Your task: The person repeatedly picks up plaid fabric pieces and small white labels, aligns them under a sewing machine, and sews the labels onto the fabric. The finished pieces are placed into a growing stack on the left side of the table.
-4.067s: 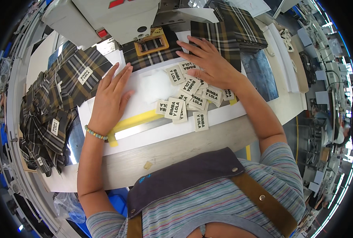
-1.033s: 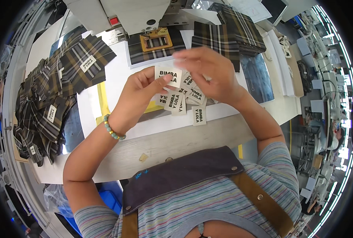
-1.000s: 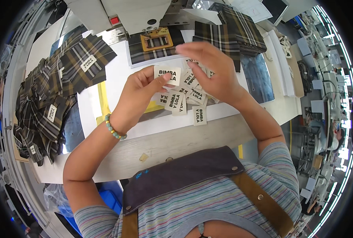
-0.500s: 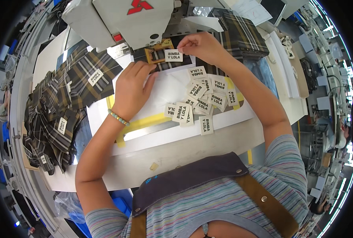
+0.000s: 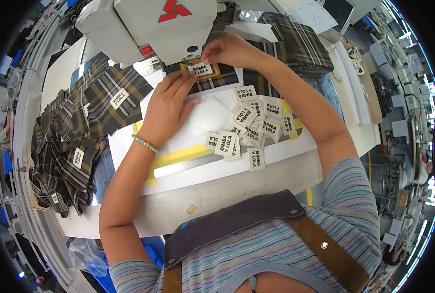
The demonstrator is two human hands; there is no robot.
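A white printed label [image 5: 200,69] sits in the yellow clamp frame [image 5: 215,70] on dark plaid fabric [image 5: 215,83], under the head of the sewing machine [image 5: 154,36]. My left hand [image 5: 171,102] has its fingers extended, with the tips touching the label's lower left. My right hand [image 5: 232,51] pinches at the label's upper edge, just behind the frame. Several loose labels [image 5: 256,129] lie in an overlapping heap on the white board [image 5: 188,178], right of my left hand.
A loose pile of plaid pieces [image 5: 61,132], some bearing labels, covers the table's left. Folded plaid fabric [image 5: 300,49] is stacked at the back right beside a white box [image 5: 354,83]. A blue bin [image 5: 151,249] is below the table edge. Other workstations line both sides.
My right hand has carried a label from the heap area up into the clamp frame. My left hand, which held a label a second ago, has moved up to touch that label.
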